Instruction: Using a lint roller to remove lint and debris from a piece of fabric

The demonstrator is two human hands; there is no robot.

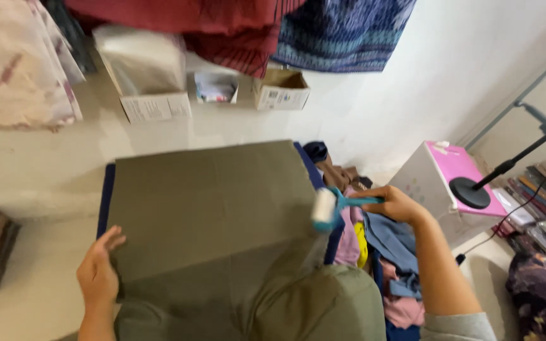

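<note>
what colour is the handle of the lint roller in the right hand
Teal blue, with a white roll; the lint roller shows best in the head view, held by the right hand.

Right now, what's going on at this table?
A person has an olive-green cloth spread flat over a dark blue board. The left hand presses down on the cloth's near left edge. The right hand grips the blue handle of a lint roller, whose white roll sits at the cloth's right edge. A heap of mixed clothes lies just to the right, and cardboard boxes stand along the far wall.
</note>
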